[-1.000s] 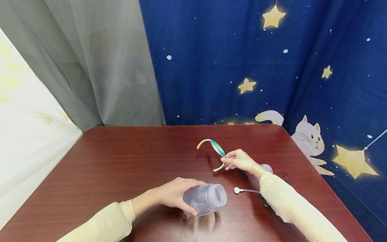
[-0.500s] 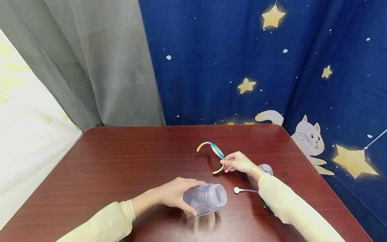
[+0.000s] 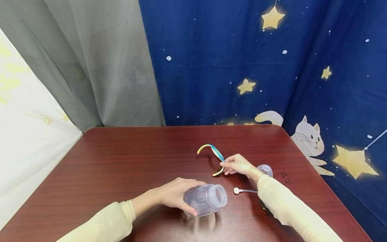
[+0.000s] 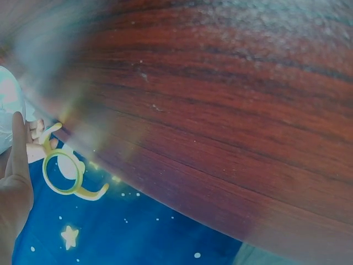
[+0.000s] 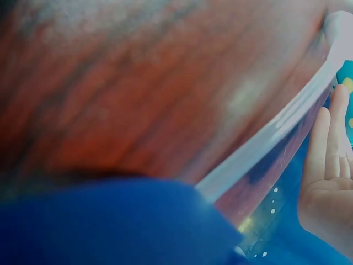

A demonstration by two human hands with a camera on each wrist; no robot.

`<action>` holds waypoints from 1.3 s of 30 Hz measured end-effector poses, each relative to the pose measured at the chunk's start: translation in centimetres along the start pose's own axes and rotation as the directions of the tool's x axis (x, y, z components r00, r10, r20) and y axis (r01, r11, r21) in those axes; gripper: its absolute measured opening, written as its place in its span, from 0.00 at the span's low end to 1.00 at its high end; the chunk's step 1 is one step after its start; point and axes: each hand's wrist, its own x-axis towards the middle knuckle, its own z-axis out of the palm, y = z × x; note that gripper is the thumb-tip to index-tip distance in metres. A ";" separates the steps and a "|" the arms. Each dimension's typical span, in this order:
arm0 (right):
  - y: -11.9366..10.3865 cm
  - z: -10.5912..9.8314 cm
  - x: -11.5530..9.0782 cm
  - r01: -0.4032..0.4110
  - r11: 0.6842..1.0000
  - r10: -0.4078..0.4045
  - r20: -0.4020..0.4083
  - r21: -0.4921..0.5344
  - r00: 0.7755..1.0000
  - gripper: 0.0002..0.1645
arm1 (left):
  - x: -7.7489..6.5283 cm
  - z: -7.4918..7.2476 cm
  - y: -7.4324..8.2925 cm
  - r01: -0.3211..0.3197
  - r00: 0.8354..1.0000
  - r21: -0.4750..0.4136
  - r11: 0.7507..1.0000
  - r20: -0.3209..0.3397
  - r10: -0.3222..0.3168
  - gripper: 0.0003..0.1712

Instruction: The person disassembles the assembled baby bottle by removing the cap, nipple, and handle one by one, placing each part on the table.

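My left hand [image 3: 175,192] grips a clear plastic bottle [image 3: 201,200], thumb near and fingers over the far side. It is tipped on its side, its threaded open mouth facing right. My right hand [image 3: 239,164] pinches a yellow and blue two-armed bottle handle [image 3: 217,153] by one side, beyond the bottle. In the left wrist view the handle shows as a ring [image 4: 46,175] with curved arms. A straw [image 3: 249,191] with a white end weight [image 3: 237,191] lies under my right forearm, which hides the rest of it.
A clear dome-shaped cap [image 3: 266,169] stands on the table behind my right wrist. Close to my right sleeve a dark piece [image 3: 262,204] shows partly. A blurred blue shape [image 5: 110,221] fills the bottom of the right wrist view. Curtains hang beyond the reddish-brown table [image 3: 136,151].
My right hand has come slightly down and nearer with the handle. The left hand and bottle have kept their place.
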 end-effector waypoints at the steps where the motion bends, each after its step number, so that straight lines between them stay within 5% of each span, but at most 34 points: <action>1: 0.1 0.0 0.0 -0.006 1.000 0.006 0.000 0.003 1.000 0.18 | 0.0 0.0 0.0 -0.001 1.000 0.001 1.000 -0.001 0.001 0.45; 39: 0.2 0.3 0.3 -0.071 0.997 0.071 -0.022 0.026 0.997 0.18 | -0.1 0.1 0.0 -0.027 0.999 0.013 1.000 -0.023 0.027 0.45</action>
